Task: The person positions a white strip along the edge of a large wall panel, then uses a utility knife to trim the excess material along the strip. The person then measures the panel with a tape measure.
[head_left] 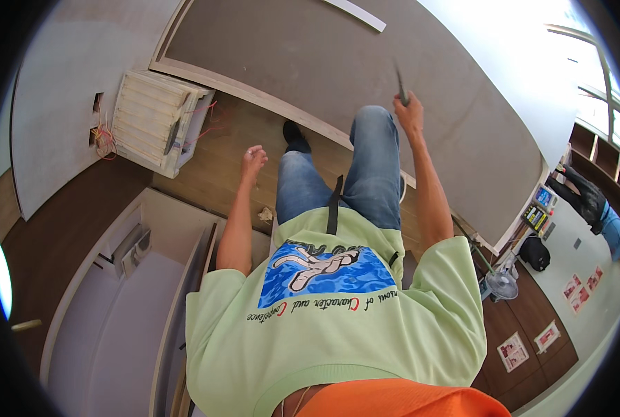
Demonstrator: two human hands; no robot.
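My right hand (411, 117) is raised over the large grey board (310, 62) that lies ahead of me. It is shut on a thin dark tool (399, 85), perhaps a pencil or a blade, whose tip rests on or just above the board. My left hand (253, 160) hangs over the wooden floor (212, 167) beside my left knee, fingers loosely curled. A tiny pale bit shows at its fingertips, too small to identify. My blue jeans and one black shoe (295, 136) reach the board's pale edge.
A white slatted box (153, 124) with loose wires stands at the left, by a wall opening with wires (102, 137). White cabinet panels (115, 306) lie at the lower left. A small fan (502, 284), a black bag (534, 252) and wooden shelves (591, 142) are at the right.
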